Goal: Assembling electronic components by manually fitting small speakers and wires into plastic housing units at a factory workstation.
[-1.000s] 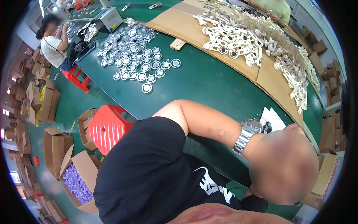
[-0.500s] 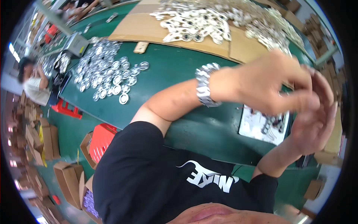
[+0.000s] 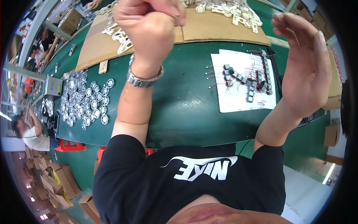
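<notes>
Green tabletop (image 3: 182, 123) below, left hand (image 3: 149, 31) curled into a fist near cardboard (image 3: 216, 33), right hand (image 3: 307, 71) unclenched beside wired parts (image 3: 251, 87)

Your wristwatch (image 3: 144, 80) looked like shiny metal, your T-shirt (image 3: 153, 183) matt cloth, tabletop (image 3: 182, 112) pretty glossy, handle-shaped parts (image 3: 244, 19) smooth plastic, and that cardboard sheet (image 3: 209, 31) totally matt.

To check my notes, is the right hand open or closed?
Open: the right hand is not clenched; its raised fingertips stand away from the palm.
</notes>
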A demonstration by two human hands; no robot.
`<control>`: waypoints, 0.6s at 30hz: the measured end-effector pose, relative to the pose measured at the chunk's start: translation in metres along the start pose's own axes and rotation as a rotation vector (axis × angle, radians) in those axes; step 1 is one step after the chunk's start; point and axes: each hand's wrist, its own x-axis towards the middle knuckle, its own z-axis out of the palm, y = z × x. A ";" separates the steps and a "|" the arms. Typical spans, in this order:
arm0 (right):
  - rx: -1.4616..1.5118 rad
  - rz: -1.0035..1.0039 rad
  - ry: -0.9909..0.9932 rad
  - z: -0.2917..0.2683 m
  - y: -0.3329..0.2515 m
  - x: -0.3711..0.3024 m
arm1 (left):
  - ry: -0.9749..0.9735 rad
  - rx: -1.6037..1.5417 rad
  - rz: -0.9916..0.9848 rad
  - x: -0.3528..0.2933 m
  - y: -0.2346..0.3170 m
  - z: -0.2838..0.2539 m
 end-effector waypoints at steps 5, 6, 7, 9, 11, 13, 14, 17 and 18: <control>-0.051 0.044 0.283 0.022 -0.011 0.013 | 0.113 -0.097 -0.329 0.004 -0.041 -0.035; -0.109 0.081 0.393 0.024 -0.014 0.017 | 0.126 -0.106 -0.413 0.001 -0.058 -0.050; -0.118 0.079 0.401 0.025 -0.016 0.018 | 0.118 -0.114 -0.414 -0.002 -0.078 -0.076; -0.151 0.086 0.454 0.026 -0.019 0.017 | -0.110 0.352 -0.554 -0.004 -0.106 -0.106; -0.196 0.099 0.517 0.025 -0.021 0.013 | -0.108 0.505 -0.649 -0.017 -0.135 -0.079; -0.229 0.102 0.561 0.026 -0.021 0.011 | -0.173 0.661 -0.688 -0.026 -0.173 -0.078; -0.243 0.102 0.577 0.026 -0.022 0.010 | -0.265 0.908 -0.655 -0.029 -0.195 -0.078; -0.242 0.106 0.585 0.035 -0.026 0.011 | -0.399 1.267 -0.631 -0.027 -0.252 -0.095; -0.242 0.114 0.597 0.036 -0.027 0.009 | -0.458 1.375 -0.652 -0.024 -0.262 -0.092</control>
